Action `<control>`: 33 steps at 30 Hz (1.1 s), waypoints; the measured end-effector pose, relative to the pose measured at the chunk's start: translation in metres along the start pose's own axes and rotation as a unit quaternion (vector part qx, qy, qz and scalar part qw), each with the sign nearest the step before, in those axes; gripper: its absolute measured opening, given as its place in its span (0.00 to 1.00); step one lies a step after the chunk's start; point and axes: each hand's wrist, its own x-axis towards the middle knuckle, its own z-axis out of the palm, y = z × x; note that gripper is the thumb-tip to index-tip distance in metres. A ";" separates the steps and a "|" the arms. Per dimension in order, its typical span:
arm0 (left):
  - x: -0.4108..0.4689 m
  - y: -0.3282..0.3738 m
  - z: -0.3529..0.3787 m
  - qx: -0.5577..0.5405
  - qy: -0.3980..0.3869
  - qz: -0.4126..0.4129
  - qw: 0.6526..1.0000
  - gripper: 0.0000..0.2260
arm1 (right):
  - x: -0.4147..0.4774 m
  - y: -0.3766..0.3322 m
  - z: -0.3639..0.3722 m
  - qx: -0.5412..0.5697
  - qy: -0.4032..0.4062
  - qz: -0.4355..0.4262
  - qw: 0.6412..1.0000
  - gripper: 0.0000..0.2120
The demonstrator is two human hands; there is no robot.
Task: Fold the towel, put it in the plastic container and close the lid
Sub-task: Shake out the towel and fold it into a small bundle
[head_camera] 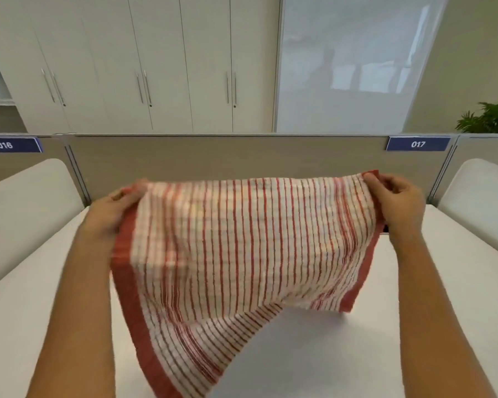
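A white towel (242,254) with thin red stripes and red borders hangs spread in the air above the white table (429,326). My left hand (112,214) grips its upper left corner. My right hand (397,202) pinches its upper right corner. The cloth droops toward me, its lower left part reaching the bottom edge of the view. The plastic container and its lid are not visible; only a small dark spot shows behind my right wrist, too small to identify.
A beige partition (227,159) with labels 016 and 017 closes off the back of the table. White rounded side dividers (26,208) stand at left and right. Cabinets and a plant (492,116) lie beyond.
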 end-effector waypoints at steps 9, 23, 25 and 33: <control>-0.012 -0.010 0.096 0.074 0.049 0.042 0.995 0.11 | -0.039 -0.032 0.050 0.071 -0.070 0.050 0.994 0.05; -0.050 -0.016 0.157 0.057 -0.109 0.010 0.992 0.12 | -0.086 -0.070 0.091 0.127 -0.324 -0.031 0.937 0.09; -0.050 -0.014 0.155 0.068 -0.107 0.006 0.992 0.10 | -0.086 -0.071 0.089 0.072 -0.313 -0.082 0.943 0.10; -0.060 -0.011 0.158 0.067 -0.104 0.017 0.992 0.10 | -0.080 -0.073 0.090 -0.046 -0.221 -0.241 0.944 0.07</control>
